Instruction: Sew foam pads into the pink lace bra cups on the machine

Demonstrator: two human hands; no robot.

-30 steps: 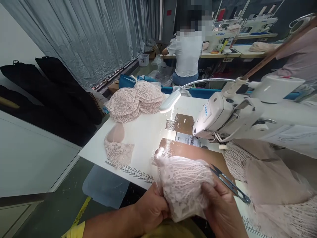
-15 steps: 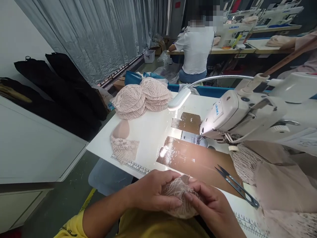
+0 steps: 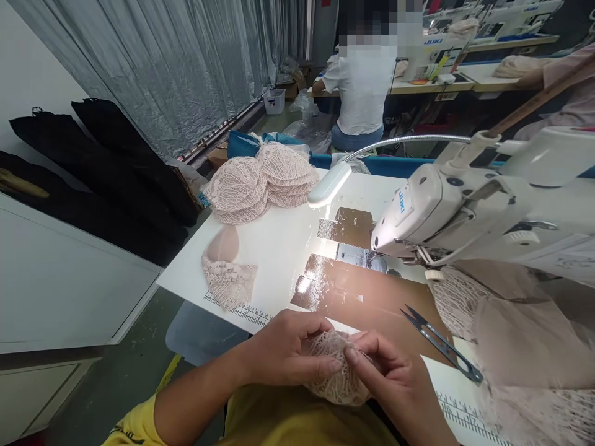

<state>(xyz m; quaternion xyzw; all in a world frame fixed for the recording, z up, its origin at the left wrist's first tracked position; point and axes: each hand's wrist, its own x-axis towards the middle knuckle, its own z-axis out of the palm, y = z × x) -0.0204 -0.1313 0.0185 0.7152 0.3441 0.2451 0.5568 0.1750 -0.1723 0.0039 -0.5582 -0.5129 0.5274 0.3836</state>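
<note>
Between my two hands, at the table's front edge, is a beige lace bra cup (image 3: pixel 338 371). My left hand (image 3: pixel 292 350) is closed on its left side, the thumb lying over the lace. Thumb and fingers of my right hand (image 3: pixel 390 371) pinch its upper right edge. The fingertips behind the lace are hidden. Black thread snips (image 3: pixel 441 344) lie on the brown plate to the right of my hands. A single lace cup piece (image 3: pixel 227 269) rests on the table at the left.
Stacked lace cups (image 3: pixel 260 183) stand at the back left of the white table (image 3: pixel 274 248). A sewing machine (image 3: pixel 418 210) with a lamp (image 3: pixel 330 184) occupies the right, beside piled beige fabric (image 3: pixel 525 353). A person in white (image 3: pixel 360 87) sits at another table beyond.
The upper edge of the lace cup has turned inward, and the smooth patch that showed there is now covered. My right fingers have shifted slightly on it. The whole view has moved a little.
</note>
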